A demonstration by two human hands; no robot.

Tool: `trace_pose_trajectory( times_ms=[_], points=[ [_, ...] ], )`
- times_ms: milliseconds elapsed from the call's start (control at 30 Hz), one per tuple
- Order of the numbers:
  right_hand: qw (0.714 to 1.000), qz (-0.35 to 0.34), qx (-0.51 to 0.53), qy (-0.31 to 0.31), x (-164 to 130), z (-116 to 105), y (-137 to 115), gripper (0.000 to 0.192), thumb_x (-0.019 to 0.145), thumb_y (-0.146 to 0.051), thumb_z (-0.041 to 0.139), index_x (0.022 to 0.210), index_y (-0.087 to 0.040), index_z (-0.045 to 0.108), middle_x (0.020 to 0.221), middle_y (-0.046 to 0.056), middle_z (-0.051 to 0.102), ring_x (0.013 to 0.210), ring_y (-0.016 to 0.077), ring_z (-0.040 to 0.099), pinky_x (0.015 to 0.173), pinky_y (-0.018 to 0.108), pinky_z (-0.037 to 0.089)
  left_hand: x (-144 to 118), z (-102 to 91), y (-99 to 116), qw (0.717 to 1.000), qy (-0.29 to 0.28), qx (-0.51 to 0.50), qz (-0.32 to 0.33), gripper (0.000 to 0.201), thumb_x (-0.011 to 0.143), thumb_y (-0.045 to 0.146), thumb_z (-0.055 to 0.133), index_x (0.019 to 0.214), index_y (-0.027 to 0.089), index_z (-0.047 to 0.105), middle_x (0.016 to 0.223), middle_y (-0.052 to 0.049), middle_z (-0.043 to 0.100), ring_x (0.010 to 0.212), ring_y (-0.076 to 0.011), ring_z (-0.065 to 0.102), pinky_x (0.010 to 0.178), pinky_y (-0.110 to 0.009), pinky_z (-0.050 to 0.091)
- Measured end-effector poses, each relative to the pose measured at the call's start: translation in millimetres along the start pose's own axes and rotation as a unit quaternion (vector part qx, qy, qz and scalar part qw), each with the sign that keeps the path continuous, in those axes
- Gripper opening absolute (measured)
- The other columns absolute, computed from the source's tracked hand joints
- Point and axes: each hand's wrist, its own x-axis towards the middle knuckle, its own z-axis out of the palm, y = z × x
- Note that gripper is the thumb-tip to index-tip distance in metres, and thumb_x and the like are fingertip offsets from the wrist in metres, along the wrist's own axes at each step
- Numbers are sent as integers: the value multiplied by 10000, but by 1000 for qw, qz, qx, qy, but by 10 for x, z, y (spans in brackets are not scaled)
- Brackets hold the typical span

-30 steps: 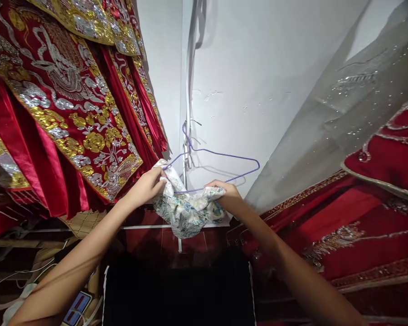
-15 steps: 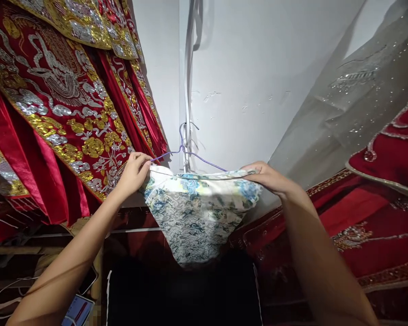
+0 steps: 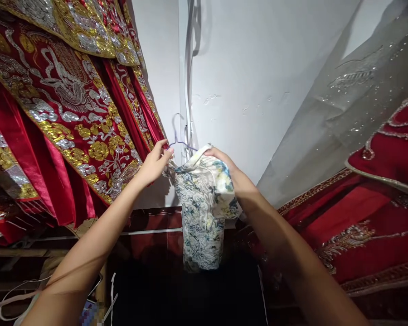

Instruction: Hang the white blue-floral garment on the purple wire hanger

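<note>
A white garment with blue, green and yellow floral print (image 3: 200, 213) hangs in folds before me, its upper edge bunched. Above its neck rises a thin purple clothes hanger (image 3: 182, 143), hook upward. My left hand (image 3: 156, 164) is closed with thumb and fingertips at the hanger's left end, close beside the garment's left shoulder. My right hand (image 3: 223, 159) grips the garment's right shoulder, where the cloth is folded up; most of its fingers are hidden behind the fabric. The hanger's right arm disappears into the cloth there.
Red robes with gold and silver embroidery (image 3: 98, 131) hang at left. A sheer sparkling fabric (image 3: 326, 113) and a red beaded garment (image 3: 353, 213) are at right. White straps (image 3: 187, 68) run down the white wall (image 3: 245, 59). A wooden frame (image 3: 27, 253) stands low at left.
My hands have come closer together, the right moving left with its shoulder of the garment. The garment, stretched wide before, is now narrow and bunched. The hanger has shifted slightly left and up.
</note>
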Motion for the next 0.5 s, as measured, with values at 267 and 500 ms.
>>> trace_pose_trajectory(
  times_ms=[267,500],
  points=[
    [944,-72,-93,-307,-258,261,195,298,751,-403,775,948,-182,747,840,45,719,790,211,667,706,323,542,-122,-106,66,993,-100,39,-51,523,924,568,531,594,165,587,464,5,517,438,-118,485,499,-238,393],
    [950,-147,-240,-133,-253,2,496,718,841,-447,716,1489,-319,435,1534,85,417,1397,311,408,1154,495,340,-550,-210,572,951,-308,-12,-13,539,966,557,452,636,189,664,501,-28,595,481,-147,566,535,-258,453]
  ],
)
